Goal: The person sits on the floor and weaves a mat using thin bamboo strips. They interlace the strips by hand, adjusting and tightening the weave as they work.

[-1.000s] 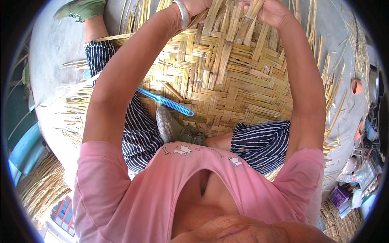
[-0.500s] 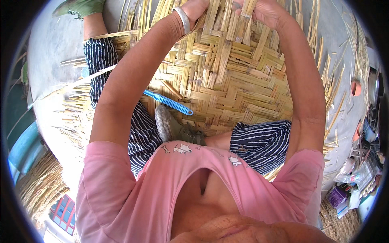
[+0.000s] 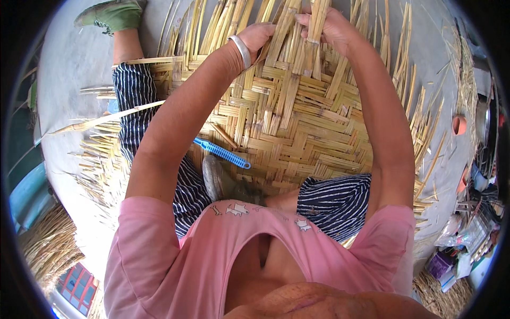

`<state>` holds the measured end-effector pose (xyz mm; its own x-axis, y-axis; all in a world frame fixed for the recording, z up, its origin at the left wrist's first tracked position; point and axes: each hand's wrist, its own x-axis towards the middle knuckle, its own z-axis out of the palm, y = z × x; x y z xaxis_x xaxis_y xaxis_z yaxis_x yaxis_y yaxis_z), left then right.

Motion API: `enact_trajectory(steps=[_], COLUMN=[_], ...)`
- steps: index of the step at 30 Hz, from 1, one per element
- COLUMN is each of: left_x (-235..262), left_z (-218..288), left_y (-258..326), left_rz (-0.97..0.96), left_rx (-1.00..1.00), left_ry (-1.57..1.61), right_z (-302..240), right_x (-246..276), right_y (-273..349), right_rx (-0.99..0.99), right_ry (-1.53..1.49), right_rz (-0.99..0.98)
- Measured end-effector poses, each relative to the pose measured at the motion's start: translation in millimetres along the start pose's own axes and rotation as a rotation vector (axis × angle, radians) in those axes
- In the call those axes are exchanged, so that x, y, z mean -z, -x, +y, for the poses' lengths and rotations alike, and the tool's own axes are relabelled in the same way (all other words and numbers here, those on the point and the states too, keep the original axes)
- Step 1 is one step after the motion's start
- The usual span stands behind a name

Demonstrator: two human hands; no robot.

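A mat of flat yellow split strips (image 3: 313,125), woven in a zigzag, spreads over the floor in front of me, with loose strip ends fanning out at its far edge. My left hand (image 3: 257,38), a silver bangle at its wrist, is closed on strips at the far middle of the mat; its fingertips are partly hidden behind them. Just to its right, my right hand (image 3: 332,29) grips a raised bundle of strips (image 3: 317,24) between thumb and fingers. Both arms reach far forward.
A blue plastic handle-like tool (image 3: 223,152) and a short brown stick (image 3: 224,135) lie on the mat near my shoe (image 3: 220,178). One long strip (image 3: 106,118) crosses my left leg. A terracotta pot (image 3: 459,125) stands at right; straw bundles (image 3: 50,242) lie lower left.
The view has shifted so the hands and mat appear lower, and more far strip ends show. Both hands stay at the same strips, the right one still gripping the raised bundle.
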<state>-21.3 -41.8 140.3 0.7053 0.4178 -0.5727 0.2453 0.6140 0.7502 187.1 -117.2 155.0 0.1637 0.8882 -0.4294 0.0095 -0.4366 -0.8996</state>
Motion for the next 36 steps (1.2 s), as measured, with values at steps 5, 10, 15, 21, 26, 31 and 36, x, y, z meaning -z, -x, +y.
enact_trajectory(steps=[5,10,15,21,26,31,36], left_x=[5,21,5,11,6,5,17], left_z=[-10,-34,-13,-7,11,23,27], left_y=[-8,-40,-9,-16,1,9,-15], left_rz=[-0.008,-0.018,-0.166,-0.299,-0.301,-0.364,-0.449], left_rx=[-0.04,-0.051,-0.028,0.007,-0.013,-0.04,0.043], left_ry=[0.094,0.144,0.275,0.184,0.036,-0.1,-0.211], right_z=[-4,-8,11,24,17,11,-3], right_x=[-8,-16,-4,-1,-10,3,43], right_y=[3,13,-5,-17,-13,-21,-33], right_rx=[0.017,-0.073,-0.126,0.015,0.204,0.139,0.244], right_ry=[-0.129,-0.179,-0.137,-0.281,-0.383,-0.759,-0.97], right_rz=[0.018,0.131,0.167,0.169,0.19,-0.014,0.091])
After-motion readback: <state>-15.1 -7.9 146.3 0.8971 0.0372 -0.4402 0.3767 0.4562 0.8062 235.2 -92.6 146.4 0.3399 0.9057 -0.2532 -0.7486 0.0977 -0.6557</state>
